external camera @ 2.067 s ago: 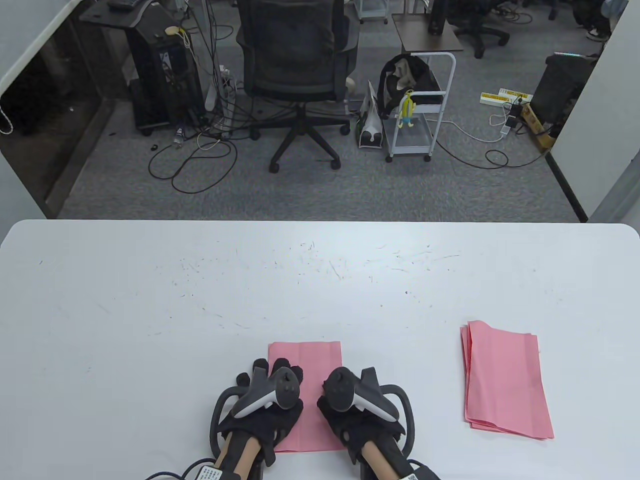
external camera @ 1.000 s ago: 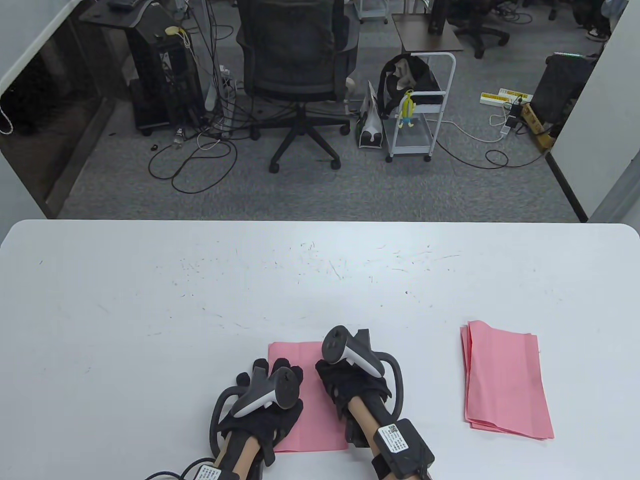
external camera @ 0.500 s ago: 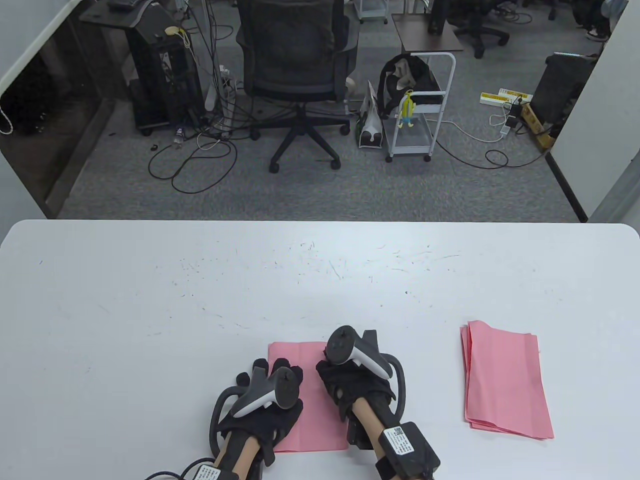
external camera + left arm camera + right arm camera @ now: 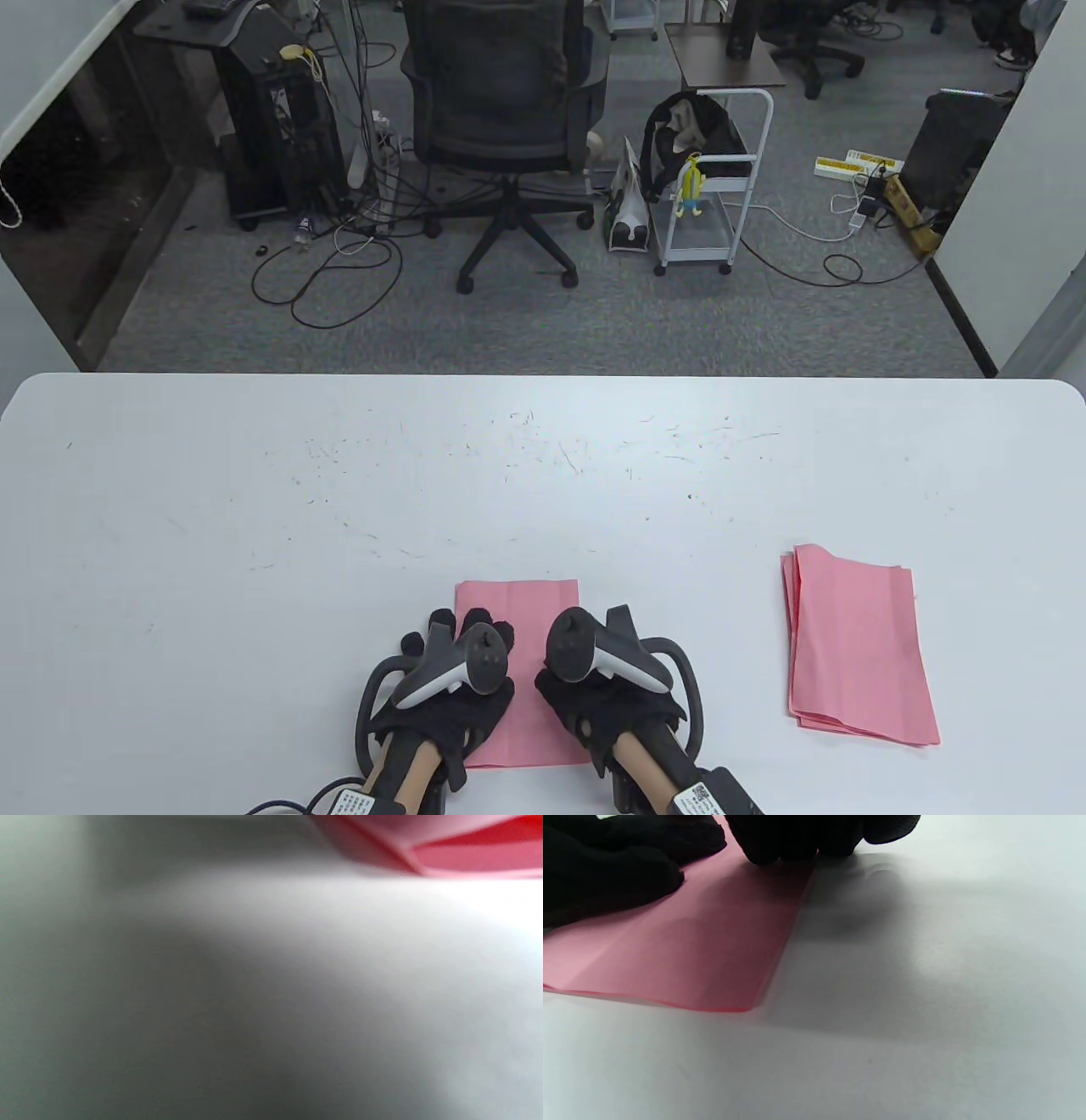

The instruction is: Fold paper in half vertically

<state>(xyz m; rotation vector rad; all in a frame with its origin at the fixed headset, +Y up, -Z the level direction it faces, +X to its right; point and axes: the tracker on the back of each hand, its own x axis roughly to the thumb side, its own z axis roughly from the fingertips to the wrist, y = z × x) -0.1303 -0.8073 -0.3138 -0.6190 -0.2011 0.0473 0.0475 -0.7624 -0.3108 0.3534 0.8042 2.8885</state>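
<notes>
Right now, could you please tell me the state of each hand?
Left hand: open, pressing the pink paper.
Right hand: open, fingertips pressing the paper's right edge.

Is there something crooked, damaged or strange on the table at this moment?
Only one small thing: the stack of pink folded papers at the right is fanned, edges not aligned. The pink paper sheet under both hands lies flat and straight.

The table view looks steeply down from above the near edge, facing 12 o'clock across the white table (image 4: pixel 543 475) to the office floor. Both wrist views sit very low, almost grazing that tabletop. All three share the pink paper (image 4: pixel 517 598): blurred at the left wrist's 1 o'clock (image 4: pixel 466 853), at the right wrist's 9 o'clock (image 4: pixel 683 955).
</notes>
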